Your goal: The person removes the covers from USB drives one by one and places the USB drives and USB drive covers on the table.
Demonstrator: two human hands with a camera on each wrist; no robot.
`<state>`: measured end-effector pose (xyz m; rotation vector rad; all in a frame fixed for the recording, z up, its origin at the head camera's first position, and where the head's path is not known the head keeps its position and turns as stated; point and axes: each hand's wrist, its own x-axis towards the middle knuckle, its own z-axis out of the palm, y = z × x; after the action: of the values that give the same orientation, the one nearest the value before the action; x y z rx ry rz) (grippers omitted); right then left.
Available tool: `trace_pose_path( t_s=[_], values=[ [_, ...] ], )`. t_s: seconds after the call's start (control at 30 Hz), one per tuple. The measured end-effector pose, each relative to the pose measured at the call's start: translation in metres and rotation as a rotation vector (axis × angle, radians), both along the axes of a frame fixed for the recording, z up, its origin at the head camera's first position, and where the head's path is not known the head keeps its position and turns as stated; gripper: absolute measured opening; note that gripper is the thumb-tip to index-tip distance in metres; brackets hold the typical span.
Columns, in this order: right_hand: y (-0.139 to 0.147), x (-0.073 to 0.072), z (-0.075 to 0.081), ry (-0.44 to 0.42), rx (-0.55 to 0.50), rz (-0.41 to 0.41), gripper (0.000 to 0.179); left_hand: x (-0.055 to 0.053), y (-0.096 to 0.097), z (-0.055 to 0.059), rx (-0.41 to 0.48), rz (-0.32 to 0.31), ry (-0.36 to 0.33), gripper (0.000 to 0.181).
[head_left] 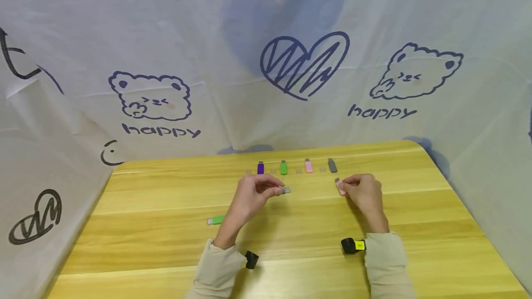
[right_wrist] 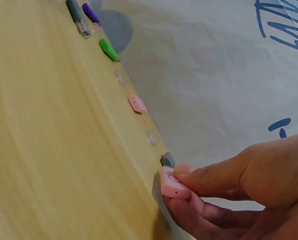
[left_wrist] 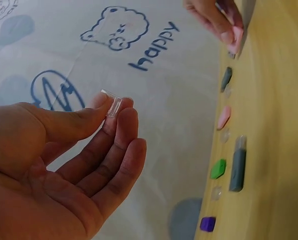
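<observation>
My left hand (head_left: pixel 251 197) pinches a small clear cap (left_wrist: pixel 113 105) between thumb and forefinger, held above the table. My right hand (head_left: pixel 367 194) grips a pink USB stick (right_wrist: pixel 174 186) between thumb and fingers; its metal plug (head_left: pixel 337 180) shows, uncapped. Below the left fingertips, a grey USB stick (left_wrist: pixel 237 170) with a clear end lies on the table, partly hidden in the head view. A green USB stick (head_left: pixel 216 220) with a pale end is beside the left forearm, which partly covers it.
Along the table's far edge stand in a row a purple stick (head_left: pixel 260 168), a green stick (head_left: pixel 284 168), a pink stick (head_left: pixel 308 166) and a grey stick (head_left: pixel 332 165), with clear caps (head_left: pixel 298 170) among them. Behind hangs a printed white cloth (head_left: pixel 232 114).
</observation>
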<state>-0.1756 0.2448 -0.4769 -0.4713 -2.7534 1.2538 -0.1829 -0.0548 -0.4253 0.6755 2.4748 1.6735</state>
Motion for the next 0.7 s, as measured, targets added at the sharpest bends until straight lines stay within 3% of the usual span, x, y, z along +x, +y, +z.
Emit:
trace_pose_path(
  t_s=[0.23,0.4,0.53,0.7],
  values=[
    [-0.001,0.001,-0.002,-0.014,0.063,0.015,0.023,0.003,0.02,-0.006,-0.039,-0.045,-0.013,0.006],
    [0.001,0.002,-0.003,-0.04,0.09,0.009,0.023,0.0,0.041,-0.017,-0.084,-0.065,-0.031,0.007],
    [0.004,0.003,0.0,-0.03,0.066,0.007,0.024,-0.012,0.066,-0.022,-0.149,-0.081,-0.025,0.008],
    [0.018,0.01,0.015,0.047,0.045,-0.006,0.028,-0.033,0.101,-0.025,-0.245,-0.129,-0.035,0.01]
  ],
)
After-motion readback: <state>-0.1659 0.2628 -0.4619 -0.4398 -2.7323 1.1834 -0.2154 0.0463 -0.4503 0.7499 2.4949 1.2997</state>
